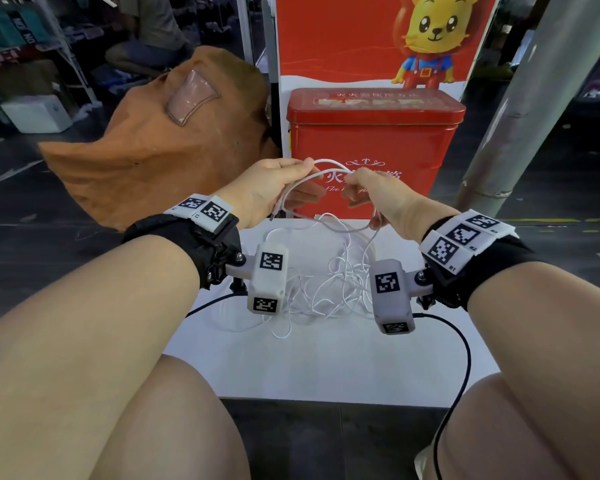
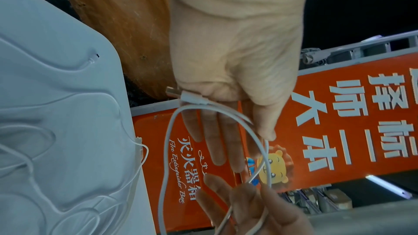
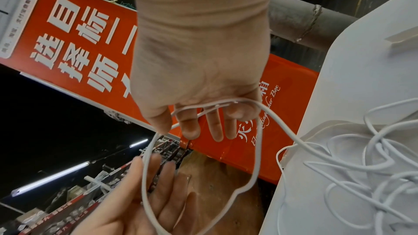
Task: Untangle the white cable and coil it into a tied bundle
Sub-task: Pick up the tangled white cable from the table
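A thin white cable lies in a loose tangle (image 1: 326,285) on the white table (image 1: 326,368), and one end rises into a loop (image 1: 329,168) held above the far edge. My left hand (image 1: 291,178) pinches the loop under its thumb. The cable's plug (image 2: 178,94) sticks out at the heel of that hand (image 2: 248,128). My right hand (image 1: 357,188) pinches the loop's other side between thumb and forefinger (image 3: 178,128). From there the strand (image 3: 282,128) runs down to the tangle (image 3: 361,167). The second end lies on the table (image 2: 93,58).
A red fire extinguisher box (image 1: 371,133) stands right behind the table, under a red poster. A brown sack (image 1: 174,133) slumps at the left and a grey pillar (image 1: 520,98) rises at the right. My knees flank the table's near edge. A black wire (image 1: 465,358) hangs from my right wrist.
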The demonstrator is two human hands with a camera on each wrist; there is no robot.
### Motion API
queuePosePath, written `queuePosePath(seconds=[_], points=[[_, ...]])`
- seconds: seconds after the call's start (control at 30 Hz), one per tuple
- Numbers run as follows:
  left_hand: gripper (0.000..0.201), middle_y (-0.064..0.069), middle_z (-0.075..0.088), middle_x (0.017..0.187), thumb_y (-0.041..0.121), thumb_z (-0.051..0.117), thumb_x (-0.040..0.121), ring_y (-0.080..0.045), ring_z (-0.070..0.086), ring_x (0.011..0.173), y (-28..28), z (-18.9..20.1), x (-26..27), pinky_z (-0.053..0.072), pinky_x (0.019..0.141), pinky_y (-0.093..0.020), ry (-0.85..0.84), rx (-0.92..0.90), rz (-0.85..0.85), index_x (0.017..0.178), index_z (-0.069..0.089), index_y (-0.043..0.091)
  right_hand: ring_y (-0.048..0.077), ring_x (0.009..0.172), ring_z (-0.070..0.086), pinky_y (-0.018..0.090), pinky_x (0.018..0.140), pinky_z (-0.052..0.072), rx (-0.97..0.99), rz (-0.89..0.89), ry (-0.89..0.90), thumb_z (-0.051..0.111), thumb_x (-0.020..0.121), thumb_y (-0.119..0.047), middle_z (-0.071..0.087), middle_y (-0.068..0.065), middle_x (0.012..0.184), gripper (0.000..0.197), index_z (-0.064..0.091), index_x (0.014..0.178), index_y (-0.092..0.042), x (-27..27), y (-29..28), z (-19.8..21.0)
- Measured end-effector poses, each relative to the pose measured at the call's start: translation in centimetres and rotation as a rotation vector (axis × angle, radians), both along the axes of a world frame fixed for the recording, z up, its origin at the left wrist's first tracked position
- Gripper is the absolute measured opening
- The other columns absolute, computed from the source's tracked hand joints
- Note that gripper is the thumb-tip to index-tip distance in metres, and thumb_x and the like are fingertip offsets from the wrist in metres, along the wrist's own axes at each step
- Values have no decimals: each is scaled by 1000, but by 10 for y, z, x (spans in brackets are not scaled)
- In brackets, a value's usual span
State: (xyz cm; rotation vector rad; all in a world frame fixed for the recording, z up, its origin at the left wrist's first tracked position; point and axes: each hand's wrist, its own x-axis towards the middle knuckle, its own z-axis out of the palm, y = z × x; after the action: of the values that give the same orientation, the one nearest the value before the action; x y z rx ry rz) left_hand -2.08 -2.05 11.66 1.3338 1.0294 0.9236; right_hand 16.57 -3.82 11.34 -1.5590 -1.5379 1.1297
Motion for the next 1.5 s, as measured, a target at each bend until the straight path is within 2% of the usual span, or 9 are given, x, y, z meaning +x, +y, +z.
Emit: queuePosePath(seconds=[0.23, 0.43, 0.7, 0.83, 0.9, 0.97, 1.0, 1.13, 1.5], points=[[25, 8, 38, 44, 32, 49, 99, -7, 30, 37, -3, -2, 9, 29, 40, -18, 165, -24, -21, 84, 56, 15, 13, 83, 53, 27, 56, 37, -34, 83, -75, 47, 91, -37, 58, -3, 82, 24, 58, 79, -20, -11, 0, -3], [43, 9, 23, 51, 52, 53, 92, -10, 16, 46, -2, 4, 3, 13, 46, -23, 282, 13, 60, 65, 35, 23, 11, 74, 63, 20, 44, 33, 120, 59, 151, 68, 86, -30, 67, -6, 70, 19, 60, 70, -22, 2, 2, -2], [39, 6, 22, 54, 43, 54, 95, -10, 16, 46, -2, 1, 2, 15, 42, -21, 253, 4, 122, 65, 40, 23, 8, 58, 62, 22, 45, 47, 123, 140, 52, 69, 86, -14, 67, 1, 72, 26, 60, 109, -21, 10, 3, -4], [29, 5, 20, 57, 44, 52, 96, -10, 15, 47, -1, 2, -4, 15, 42, -22, 245, 9, 149, 74, 47, 26, 5, 48, 53, 21, 45, 47, 172, 153, -68, 57, 95, -21, 57, 0, 60, 13, 68, 97, -15, 10, 3, -9], [37, 6, 20, 56, 47, 51, 95, -11, 15, 48, 0, 2, -7, 15, 42, -22, 282, -20, 132, 112, 42, 15, 6, 43, 49, 20, 45, 44, 209, 90, -67, 49, 99, -23, 54, 1, 56, 23, 68, 90, -13, 11, 5, -8], [33, 8, 21, 53, 52, 51, 93, -11, 15, 48, -1, 0, -6, 16, 43, -21, 313, -54, 76, 76, 58, 25, 9, 41, 44, 21, 46, 41, 214, -12, 0, 46, 100, -25, 45, -2, 49, 29, 65, 83, -10, 11, 8, -7], [47, 8, 21, 51, 54, 50, 93, -10, 16, 47, -1, 0, -5, 17, 43, -21, 324, -68, 54, 64, 29, 24, 11, 40, 41, 22, 47, 40, 208, -72, 56, 45, 99, -25, 41, -5, 45, 31, 63, 79, -10, 10, 10, -6], [49, 8, 20, 47, 50, 46, 96, -10, 19, 42, -3, 3, 2, 31, 43, -19, 244, -65, 18, 60, 27, 22, 10, 38, 30, 24, 44, 32, 142, -230, 358, 45, 99, -27, 31, -9, 40, 34, 52, 69, -14, 7, 13, -4], [51, 9, 21, 46, 48, 48, 96, -8, 17, 39, -2, 11, 2, 17, 37, -19, 52, -41, 167, 57, 26, 23, 6, 42, 31, 17, 40, 33, 43, -279, 812, 63, 91, -30, 34, -6, 48, 32, 51, 67, -12, 11, 7, 7]])
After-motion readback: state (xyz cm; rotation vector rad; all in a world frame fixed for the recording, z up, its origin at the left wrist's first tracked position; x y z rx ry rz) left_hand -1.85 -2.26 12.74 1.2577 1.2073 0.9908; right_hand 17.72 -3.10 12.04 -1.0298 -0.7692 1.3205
